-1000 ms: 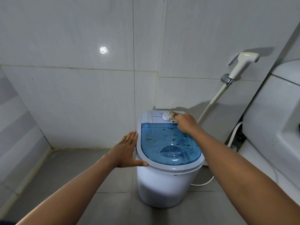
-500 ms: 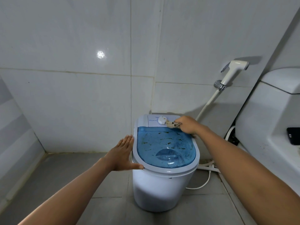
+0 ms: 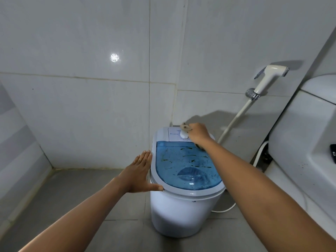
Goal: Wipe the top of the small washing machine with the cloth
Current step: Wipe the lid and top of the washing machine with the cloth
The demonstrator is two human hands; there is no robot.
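The small washing machine stands on the grey tiled floor close to the far tiled wall, near the corner of two walls. To its right a white toilet cistern crowds in, with a small dark object on its ledge. A white bidet sprayer hangs on the far wall above and right of the machine, its hose running down behind the machine's far right corner. A white cord lies on the floor at the machine's right base.

The machine's blue translucent lid, flecked with dark debris, fills the near part of the top; the white control panel with its round dial lies at the far edge.

The right hand reaches over the lid to the far right of the panel, fingers curled round the beige cloth, which sticks out to the left above the dial. Whether the cloth touches the dial cannot be told. The left hand is flat with straight fingers laid along the machine's left rim, thumb spread under the near left edge, gripping nothing.

Floor lies open to the left of and in front of the machine; to the right the gap to the cistern is narrow.
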